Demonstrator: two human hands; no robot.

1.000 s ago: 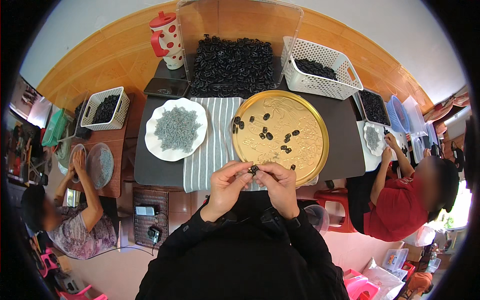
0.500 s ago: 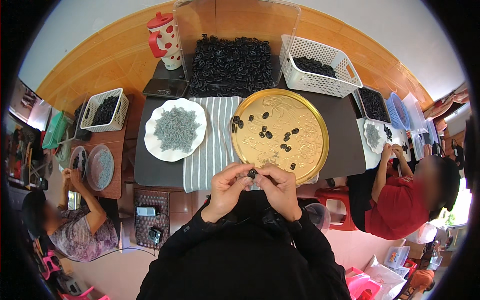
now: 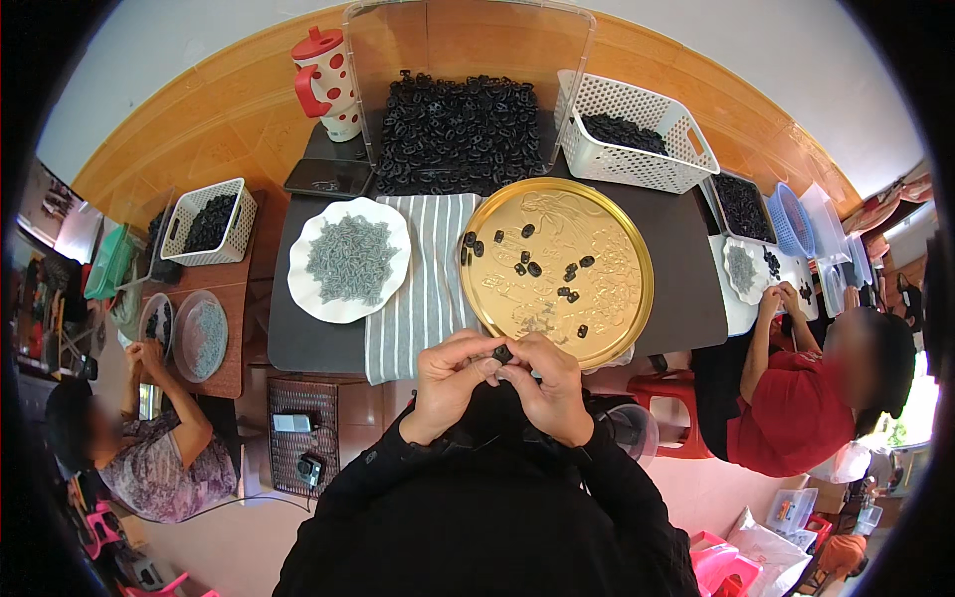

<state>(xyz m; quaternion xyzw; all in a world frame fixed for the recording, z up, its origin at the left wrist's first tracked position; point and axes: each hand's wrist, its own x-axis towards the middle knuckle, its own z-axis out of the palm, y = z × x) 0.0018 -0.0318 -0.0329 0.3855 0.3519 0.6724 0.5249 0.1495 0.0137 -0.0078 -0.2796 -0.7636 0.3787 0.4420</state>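
At the near edge of the table, my left hand [image 3: 446, 386] and my right hand [image 3: 549, 390] meet fingertip to fingertip. Both are closed in a pinch around one small black plastic piece [image 3: 502, 353]; its finer details are too small to make out. Just beyond my hands lies a round gold tray [image 3: 607, 224] with several similar black pieces scattered on it. To its left, a white scalloped plate [image 3: 301, 284] holds a heap of small grey screws [image 3: 350, 259]. A grey-and-white striped cloth [image 3: 408, 333] lies between plate and tray.
Behind the tray stands a clear bin [image 3: 468, 45] of black pieces, with a white perforated basket [image 3: 637, 171] to its right. A phone [image 3: 328, 177] and a red-lidded spotted tumbler [image 3: 341, 95] sit back left. Co-workers handle parts at a left table [image 3: 231, 328] and a right table [image 3: 738, 316].
My hands have shifted very slightly, and the black piece has turned and dropped a little between my fingertips. My right fingers have moved slightly left. The tray's pieces stay put.
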